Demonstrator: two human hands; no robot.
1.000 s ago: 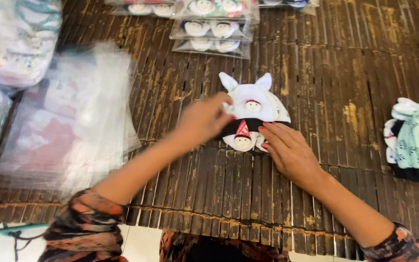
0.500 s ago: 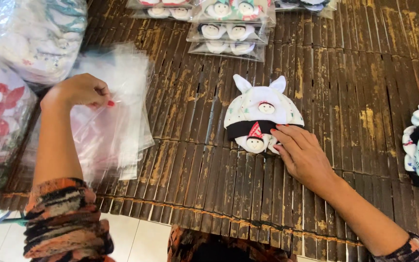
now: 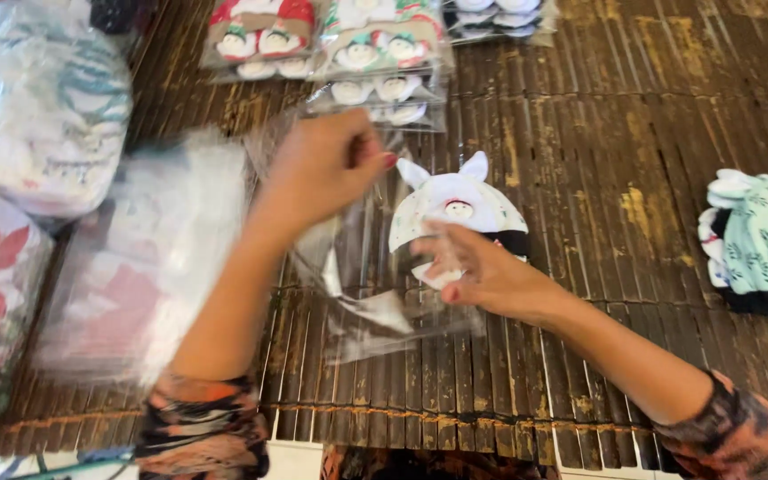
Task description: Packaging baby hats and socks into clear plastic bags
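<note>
My left hand (image 3: 326, 169) pinches the top edge of a clear plastic bag (image 3: 362, 267) and holds it up over the dark bamboo mat (image 3: 580, 133). My right hand (image 3: 477, 271) grips the same bag at its right side, fingers spread on the film. Just behind the bag lies a small white baby hat (image 3: 460, 206) with two pointed ears, a little figure on its front and a black band at its lower right. The bag partly covers the hat's left side.
A loose stack of clear plastic bags (image 3: 148, 258) lies at the left. Large bags full of hats (image 3: 42, 107) stand at the far left. Packed hats in clear bags (image 3: 357, 53) lie at the back. A pile of green-patterned hats (image 3: 762, 236) sits at the right edge.
My left hand went from the hat to the stack of bags, took one bag, and brought it over the mat. My right hand left the hat and took hold of the bag.
</note>
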